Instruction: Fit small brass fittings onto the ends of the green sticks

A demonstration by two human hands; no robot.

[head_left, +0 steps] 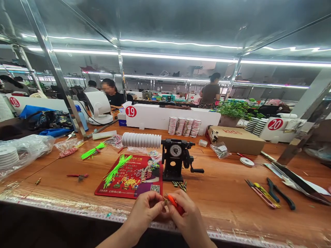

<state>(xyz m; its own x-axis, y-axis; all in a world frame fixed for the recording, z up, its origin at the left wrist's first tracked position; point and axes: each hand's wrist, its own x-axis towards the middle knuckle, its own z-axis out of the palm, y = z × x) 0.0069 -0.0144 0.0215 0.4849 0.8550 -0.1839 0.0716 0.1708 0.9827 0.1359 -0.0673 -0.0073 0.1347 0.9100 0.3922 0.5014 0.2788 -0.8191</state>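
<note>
My left hand (pixel 147 209) is closed in a pinch near the table's front edge. Its fingertips meet those of my right hand (pixel 186 214), and a tiny yellowish piece between them is too small to name. My right hand wraps round a small orange-red tool (pixel 171 199), whose kind is mostly hidden by the fingers. Just beyond both hands, several brass-coloured pieces (pixel 180 185) lie by the base of a black hand-cranked winder (pixel 172 158). White spools (pixel 141 140) sit in a row on its shaft. Left of it, bright green strands (pixel 117 170) and yellow beads (pixel 130 182) rest on a red mat (pixel 108 191).
Pliers (pixel 280 194) and cutters (pixel 263 193) lie at right. Behind stand stacked spools (pixel 184 126), a cardboard box (pixel 235 139) and a white divider (pixel 155 117). Another green bundle (pixel 93 151) and bagged spools (pixel 9 156) are at left. Other people are in the background.
</note>
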